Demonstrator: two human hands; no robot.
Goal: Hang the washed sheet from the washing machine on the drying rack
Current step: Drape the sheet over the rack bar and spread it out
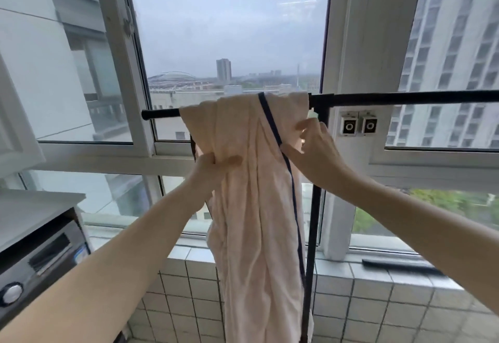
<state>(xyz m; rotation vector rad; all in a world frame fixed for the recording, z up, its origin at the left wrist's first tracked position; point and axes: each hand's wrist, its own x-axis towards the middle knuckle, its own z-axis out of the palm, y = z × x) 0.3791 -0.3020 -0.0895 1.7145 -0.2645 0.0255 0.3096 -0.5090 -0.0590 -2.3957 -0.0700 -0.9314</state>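
Sheet (256, 186), pale pink with a dark piped edge, hangs bunched over the black rail of the drying rack (405, 98), just above both hands. Bare rail runs on well past the right hand, with only a short stub beyond the left. The window sill sits close behind the rack's upright. The sheet's lower end is cut off below, and its far side is hidden behind the rail. Left hand (213, 165) pinches a fold of cloth between thumb and fingers. Right hand (314, 146) grips the sheet's right edge beside the piping, fingers curled. A washing machine (40, 256) sits under the left forearm.
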